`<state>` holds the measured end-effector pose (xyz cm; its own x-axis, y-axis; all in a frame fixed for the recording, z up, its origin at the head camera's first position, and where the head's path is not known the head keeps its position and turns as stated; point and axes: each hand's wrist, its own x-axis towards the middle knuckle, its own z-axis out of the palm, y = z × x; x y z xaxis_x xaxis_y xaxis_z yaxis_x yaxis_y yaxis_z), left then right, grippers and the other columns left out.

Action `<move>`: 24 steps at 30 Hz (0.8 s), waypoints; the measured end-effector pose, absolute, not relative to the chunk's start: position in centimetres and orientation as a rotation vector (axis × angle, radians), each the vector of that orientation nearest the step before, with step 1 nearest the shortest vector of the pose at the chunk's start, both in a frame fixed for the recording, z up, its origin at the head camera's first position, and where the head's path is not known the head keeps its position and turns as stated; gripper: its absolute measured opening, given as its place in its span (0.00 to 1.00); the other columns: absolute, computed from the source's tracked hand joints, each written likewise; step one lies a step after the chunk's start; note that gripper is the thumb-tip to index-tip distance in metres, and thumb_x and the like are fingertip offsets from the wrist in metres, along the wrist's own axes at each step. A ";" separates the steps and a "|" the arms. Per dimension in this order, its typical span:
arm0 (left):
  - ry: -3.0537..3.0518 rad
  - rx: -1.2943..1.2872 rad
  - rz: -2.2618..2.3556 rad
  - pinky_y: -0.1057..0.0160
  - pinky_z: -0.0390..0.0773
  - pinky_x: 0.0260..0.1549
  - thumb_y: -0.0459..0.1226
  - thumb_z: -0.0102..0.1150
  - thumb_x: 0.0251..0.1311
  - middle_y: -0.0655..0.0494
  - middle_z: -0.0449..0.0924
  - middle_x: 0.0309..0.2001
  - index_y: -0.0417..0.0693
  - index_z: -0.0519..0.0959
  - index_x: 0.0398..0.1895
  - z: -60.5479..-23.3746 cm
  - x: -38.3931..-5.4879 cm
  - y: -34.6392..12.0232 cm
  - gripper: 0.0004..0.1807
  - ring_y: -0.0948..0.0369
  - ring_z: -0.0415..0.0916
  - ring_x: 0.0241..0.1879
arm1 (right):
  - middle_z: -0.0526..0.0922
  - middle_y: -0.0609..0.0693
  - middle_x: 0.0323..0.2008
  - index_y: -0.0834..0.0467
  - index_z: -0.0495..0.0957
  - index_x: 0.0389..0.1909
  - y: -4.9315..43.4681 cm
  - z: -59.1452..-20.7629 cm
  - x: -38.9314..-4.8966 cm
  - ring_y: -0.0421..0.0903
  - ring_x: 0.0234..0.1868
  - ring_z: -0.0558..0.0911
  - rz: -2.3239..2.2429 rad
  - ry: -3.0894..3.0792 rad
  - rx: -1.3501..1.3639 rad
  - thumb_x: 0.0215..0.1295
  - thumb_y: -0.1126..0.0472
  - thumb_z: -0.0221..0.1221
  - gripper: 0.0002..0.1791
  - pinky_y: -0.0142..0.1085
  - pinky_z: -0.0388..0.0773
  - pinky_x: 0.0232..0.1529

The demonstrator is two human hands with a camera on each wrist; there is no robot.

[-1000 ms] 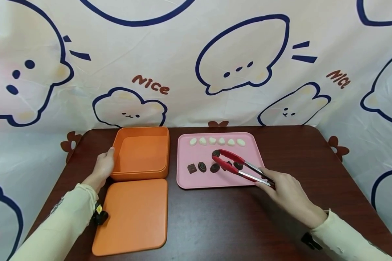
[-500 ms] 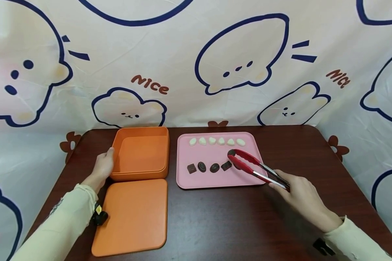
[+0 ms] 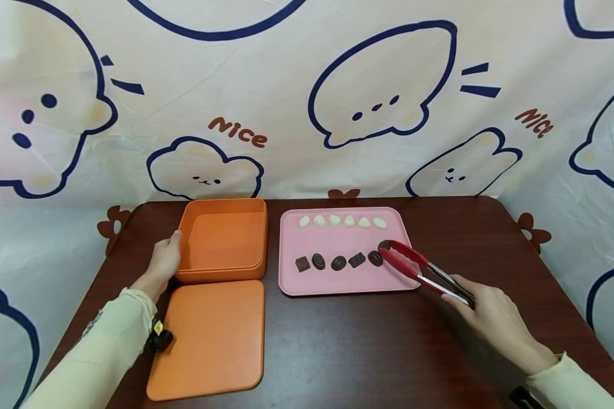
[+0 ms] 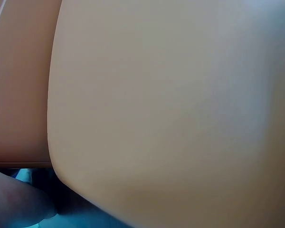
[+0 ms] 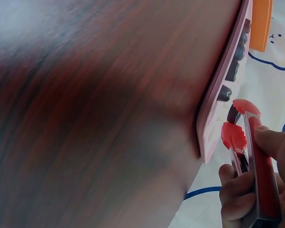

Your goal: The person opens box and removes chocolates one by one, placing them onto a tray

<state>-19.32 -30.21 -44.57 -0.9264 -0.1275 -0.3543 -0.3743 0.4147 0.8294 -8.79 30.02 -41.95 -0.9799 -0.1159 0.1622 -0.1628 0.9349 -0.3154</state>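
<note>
My right hand grips red-tipped metal tongs over the right side of a pink tray. Between the tong tips is a dark chocolate, held above the tray surface. Below it on the tray runs a row of several dark chocolates, some oval, some square. A row of several white chocolates lies along the tray's far side. My left hand holds the left wall of an empty orange box; its fingers are partly hidden.
In front of the box an orange lid lies flat on the dark wooden table, under my left wrist. A printed white cloth hangs behind the table and at both sides.
My right hand has moved right and slightly toward me, carrying the dark chocolate in the tongs from the tray's middle to its right side. My left hand stays at the box.
</note>
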 end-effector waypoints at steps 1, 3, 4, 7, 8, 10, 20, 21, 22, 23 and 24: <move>2.435 -0.442 1.521 0.36 0.48 0.76 0.60 0.12 0.76 0.32 0.37 0.80 0.31 0.39 0.80 -44.6 -19.3 -30.2 0.45 0.37 0.41 0.79 | 0.77 0.45 0.22 0.56 0.81 0.57 30.2 -42.0 -8.7 0.43 0.23 0.68 0.496 -2.954 0.209 0.61 0.54 0.71 0.24 0.36 0.61 0.22; 2.436 -0.440 1.521 0.36 0.48 0.76 0.60 0.12 0.76 0.32 0.38 0.80 0.31 0.40 0.80 -44.5 -19.3 -30.2 0.45 0.37 0.41 0.79 | 0.76 0.45 0.22 0.57 0.81 0.57 30.5 -42.0 -8.6 0.43 0.23 0.67 0.490 -2.961 0.201 0.61 0.53 0.71 0.25 0.36 0.60 0.21; 2.437 -0.440 1.521 0.36 0.49 0.76 0.60 0.12 0.76 0.32 0.38 0.80 0.31 0.40 0.80 -44.5 -19.3 -30.1 0.45 0.37 0.42 0.79 | 0.76 0.45 0.21 0.57 0.81 0.57 30.7 -42.1 -8.5 0.42 0.23 0.67 0.482 -2.965 0.196 0.61 0.53 0.71 0.25 0.35 0.60 0.21; 2.438 -0.443 1.519 0.36 0.50 0.75 0.59 0.12 0.76 0.31 0.39 0.80 0.31 0.41 0.80 -44.5 -19.3 -30.1 0.45 0.37 0.43 0.78 | 0.75 0.44 0.21 0.57 0.81 0.57 31.0 -42.1 -8.4 0.41 0.22 0.66 0.478 -2.975 0.189 0.62 0.53 0.70 0.24 0.34 0.60 0.20; 2.439 -0.443 1.518 0.36 0.50 0.75 0.59 0.12 0.76 0.31 0.39 0.80 0.31 0.41 0.80 -44.5 -19.4 -30.1 0.45 0.37 0.43 0.78 | 0.74 0.44 0.21 0.57 0.81 0.57 31.0 -42.1 -8.4 0.41 0.22 0.66 0.477 -2.979 0.189 0.63 0.53 0.70 0.24 0.34 0.59 0.20; 2.436 -0.444 1.517 0.36 0.50 0.75 0.59 0.11 0.76 0.31 0.39 0.80 0.31 0.41 0.80 -44.4 -19.4 -30.1 0.45 0.37 0.43 0.78 | 0.73 0.43 0.19 0.56 0.80 0.58 31.0 -42.2 -8.4 0.40 0.21 0.65 0.481 -2.991 0.182 0.64 0.52 0.69 0.23 0.33 0.59 0.20; 2.432 -0.461 1.516 0.36 0.49 0.76 0.59 0.12 0.76 0.32 0.39 0.80 0.31 0.40 0.80 -44.3 -19.3 -30.0 0.45 0.37 0.42 0.79 | 0.73 0.44 0.20 0.56 0.80 0.59 31.1 -42.5 -8.2 0.43 0.23 0.68 0.488 -3.038 0.158 0.66 0.49 0.67 0.25 0.36 0.61 0.21; 2.433 -0.461 1.515 0.36 0.49 0.76 0.59 0.11 0.76 0.32 0.39 0.80 0.32 0.40 0.80 -44.3 -19.3 -30.0 0.44 0.37 0.42 0.79 | 0.73 0.44 0.20 0.55 0.80 0.59 31.1 -42.5 -8.2 0.44 0.24 0.68 0.488 -3.039 0.155 0.65 0.48 0.67 0.25 0.37 0.61 0.21; 2.433 -0.464 1.514 0.36 0.48 0.76 0.59 0.11 0.76 0.32 0.38 0.80 0.32 0.40 0.80 -44.3 -19.4 -30.0 0.44 0.37 0.42 0.79 | 0.74 0.44 0.20 0.55 0.80 0.59 31.1 -42.5 -8.2 0.44 0.24 0.68 0.488 -3.040 0.151 0.65 0.48 0.67 0.25 0.37 0.61 0.20; 2.429 -0.465 1.515 0.36 0.49 0.76 0.59 0.11 0.76 0.32 0.39 0.80 0.32 0.40 0.80 -44.3 -19.4 -30.0 0.44 0.37 0.42 0.79 | 0.75 0.45 0.21 0.55 0.80 0.59 31.1 -42.5 -8.2 0.44 0.24 0.69 0.485 -3.039 0.147 0.65 0.48 0.67 0.25 0.37 0.61 0.20; 2.428 -0.466 1.515 0.37 0.49 0.76 0.59 0.12 0.76 0.32 0.39 0.80 0.32 0.40 0.80 -44.4 -19.4 -30.0 0.44 0.37 0.42 0.79 | 0.77 0.45 0.22 0.55 0.80 0.59 31.1 -42.5 -8.1 0.44 0.24 0.69 0.484 -3.037 0.144 0.65 0.48 0.68 0.25 0.38 0.61 0.20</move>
<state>-19.37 -29.98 -44.37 -0.9199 -0.1403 -0.3661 -0.3905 0.4112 0.8236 -8.15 31.11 -42.54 -0.9937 -0.0821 0.0764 -0.1018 0.9463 -0.3068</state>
